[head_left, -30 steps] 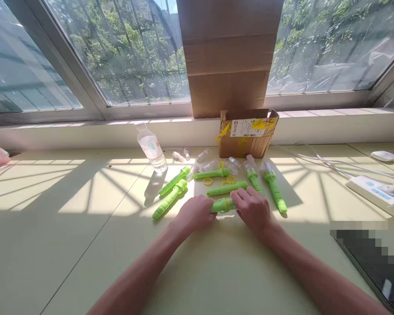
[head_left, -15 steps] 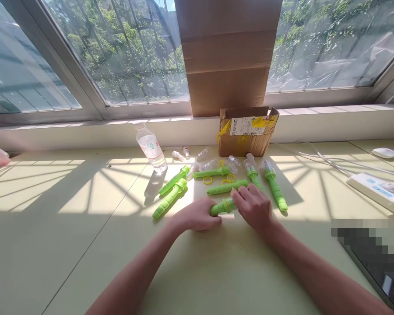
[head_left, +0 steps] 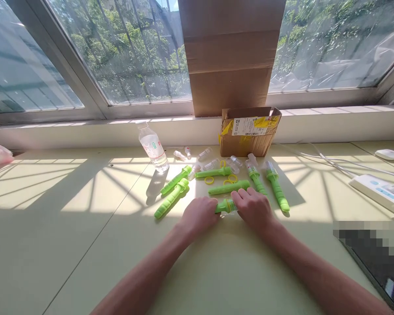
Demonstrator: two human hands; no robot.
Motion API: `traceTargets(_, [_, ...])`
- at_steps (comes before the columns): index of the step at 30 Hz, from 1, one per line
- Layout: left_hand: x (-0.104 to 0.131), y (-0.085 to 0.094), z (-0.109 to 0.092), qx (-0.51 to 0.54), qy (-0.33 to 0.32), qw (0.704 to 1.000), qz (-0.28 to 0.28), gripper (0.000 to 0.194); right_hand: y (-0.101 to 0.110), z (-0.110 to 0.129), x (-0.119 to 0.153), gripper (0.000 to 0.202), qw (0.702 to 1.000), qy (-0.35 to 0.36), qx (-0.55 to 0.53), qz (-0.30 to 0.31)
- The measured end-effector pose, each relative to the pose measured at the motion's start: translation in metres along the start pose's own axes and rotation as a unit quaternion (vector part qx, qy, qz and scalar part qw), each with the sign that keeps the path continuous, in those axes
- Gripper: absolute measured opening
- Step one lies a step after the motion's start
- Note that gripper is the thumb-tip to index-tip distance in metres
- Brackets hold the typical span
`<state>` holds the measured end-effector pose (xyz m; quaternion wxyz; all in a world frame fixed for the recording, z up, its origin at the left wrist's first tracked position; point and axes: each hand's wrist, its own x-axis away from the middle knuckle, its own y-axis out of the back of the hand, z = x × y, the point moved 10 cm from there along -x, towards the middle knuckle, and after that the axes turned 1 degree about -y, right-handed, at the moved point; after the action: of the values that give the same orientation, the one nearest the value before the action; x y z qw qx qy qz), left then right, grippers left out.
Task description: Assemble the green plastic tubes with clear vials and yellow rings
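My left hand [head_left: 200, 213] is closed round the green handle of a small flashlight-shaped tube [head_left: 226, 206]. My right hand [head_left: 253, 206] grips its clear cap at the other end, so most of the cap is hidden. A yellow ring shows where handle and cap meet. Just beyond the hands lies a bare green handle [head_left: 228, 187], with another green handle [head_left: 213, 172] behind it. Two capped green tubes, one nearer [head_left: 256, 177] and one farther right [head_left: 277, 188], rest beside my right hand. Left of my hands are two more green handles, one in front [head_left: 171, 199].
Yellow rings [head_left: 209, 180] and clear caps [head_left: 211, 164] lie behind the handles, near small white pieces [head_left: 179, 155]. A water bottle [head_left: 153, 148] stands at the left. Behind are a cardboard box [head_left: 246, 142] and windows. A power strip [head_left: 377, 192] with cables lies right.
My left hand has closed further round the green handle, covering more of it, and its thumb has tucked in. My right hand stays on the cap. The view has shifted slightly.
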<state>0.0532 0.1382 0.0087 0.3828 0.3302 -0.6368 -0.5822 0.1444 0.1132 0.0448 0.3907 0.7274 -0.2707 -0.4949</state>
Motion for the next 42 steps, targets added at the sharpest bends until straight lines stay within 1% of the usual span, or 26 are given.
traceTargets(3, [-0.002, 0.002, 0.000, -0.058, 0.003, 0.998, -0.035, 0.023, -0.017, -0.005, 0.002, 0.016, 0.994, -0.039, -0.029, 0.101])
traceTargets(4, [-0.002, 0.002, -0.001, -0.068, 0.002, 0.997, -0.044, 0.026, -0.021, -0.007, 0.003, 0.016, 0.991, -0.049, -0.036, 0.120])
traceTargets(6, [-0.002, 0.003, -0.002, -0.071, -0.001, 0.996, -0.052, 0.027, -0.023, -0.009, 0.005, 0.014, 0.990, -0.061, -0.046, 0.117])
traceTargets(8, [-0.001, 0.007, -0.003, -0.047, -0.002, 0.998, -0.050, 0.020, -0.016, -0.010, 0.003, 0.014, 0.995, -0.062, -0.037, 0.067])
traceTargets(10, [0.001, 0.013, -0.003, 0.026, -0.006, 0.999, -0.034, 0.011, -0.001, -0.007, 0.001, 0.014, 0.999, -0.035, -0.010, -0.015])
traceTargets(11, [0.003, 0.014, -0.003, 0.089, -0.011, 0.996, -0.010, 0.010, 0.009, -0.004, 0.001, 0.015, 0.998, -0.018, 0.005, -0.063])
traceTargets(12, [0.005, 0.011, -0.004, 0.173, -0.018, 0.984, 0.037, 0.012, 0.020, -0.001, 0.002, 0.016, 0.993, -0.001, 0.016, -0.113])
traceTargets(13, [0.010, 0.001, -0.010, 0.272, -0.026, 0.954, 0.126, 0.016, 0.032, 0.002, 0.004, 0.016, 0.987, 0.017, 0.023, -0.161])
traceTargets(14, [0.019, -0.009, -0.019, 0.361, -0.033, 0.906, 0.217, 0.022, 0.042, 0.004, 0.007, 0.017, 0.978, 0.029, 0.022, -0.204])
traceTargets(15, [0.027, -0.014, -0.026, 0.421, -0.032, 0.859, 0.290, 0.026, 0.051, 0.005, 0.009, 0.015, 0.971, 0.039, 0.013, -0.236])
traceTargets(16, [0.035, -0.017, -0.031, 0.457, -0.029, 0.823, 0.337, 0.029, 0.057, 0.005, 0.011, 0.013, 0.965, 0.046, 0.003, -0.257])
traceTargets(17, [0.040, -0.018, -0.035, 0.486, -0.027, 0.793, 0.366, 0.031, 0.060, 0.005, 0.013, 0.012, 0.962, 0.053, -0.009, -0.268])
traceTargets(18, [0.043, -0.018, -0.039, 0.510, -0.028, 0.770, 0.382, 0.032, 0.061, 0.006, 0.013, 0.012, 0.961, 0.059, -0.017, -0.268])
traceTargets(19, [0.044, -0.017, -0.042, 0.528, -0.029, 0.755, 0.388, 0.033, 0.060, 0.005, 0.013, 0.013, 0.963, 0.062, -0.023, -0.263])
traceTargets(20, [0.044, -0.016, -0.044, 0.538, -0.026, 0.751, 0.382, 0.033, 0.058, 0.005, 0.013, 0.016, 0.965, 0.061, -0.026, -0.255])
traceTargets(21, [0.042, -0.016, -0.042, 0.534, -0.016, 0.761, 0.369, 0.032, 0.056, 0.004, 0.012, 0.021, 0.967, 0.057, -0.025, -0.246])
traceTargets(22, [0.039, -0.016, -0.039, 0.511, -0.009, 0.786, 0.349, 0.030, 0.053, 0.003, 0.011, 0.026, 0.970, 0.053, -0.021, -0.237])
traceTargets(24, [0.033, -0.016, -0.028, 0.442, 0.021, 0.845, 0.299, 0.023, 0.047, 0.004, 0.008, 0.031, 0.975, 0.052, -0.006, -0.217])
traceTargets(25, [0.030, -0.015, -0.022, 0.401, 0.038, 0.874, 0.272, 0.018, 0.044, 0.006, 0.007, 0.031, 0.977, 0.055, 0.003, -0.206])
traceTargets(27, [0.024, -0.011, -0.010, 0.321, 0.059, 0.922, 0.209, 0.011, 0.039, 0.008, 0.005, 0.029, 0.981, 0.062, 0.017, -0.182])
traceTargets(28, [0.021, -0.007, -0.007, 0.277, 0.056, 0.944, 0.171, 0.010, 0.036, 0.009, 0.004, 0.027, 0.984, 0.063, 0.020, -0.167])
traceTargets(30, [0.016, -0.001, -0.005, 0.194, 0.040, 0.974, 0.107, 0.010, 0.028, 0.008, 0.002, 0.022, 0.991, 0.057, 0.018, -0.122])
traceTargets(33, [0.012, 0.001, -0.005, 0.101, 0.024, 0.993, 0.050, 0.017, 0.010, 0.004, -0.001, 0.015, 0.999, 0.040, -0.001, -0.025])
traceTargets(36, [0.009, 0.001, -0.004, 0.052, 0.026, 0.998, 0.021, 0.020, -0.005, -0.001, -0.001, 0.015, 0.998, 0.020, -0.012, 0.057])
traceTargets(38, [0.008, 0.001, -0.005, 0.034, 0.023, 0.999, 0.011, 0.021, -0.011, -0.003, -0.002, 0.016, 0.996, 0.009, -0.010, 0.089])
traceTargets(42, [0.004, 0.000, -0.004, 0.007, 0.023, 1.000, 0.000, 0.018, -0.016, -0.005, -0.002, 0.018, 0.993, -0.006, 0.000, 0.120])
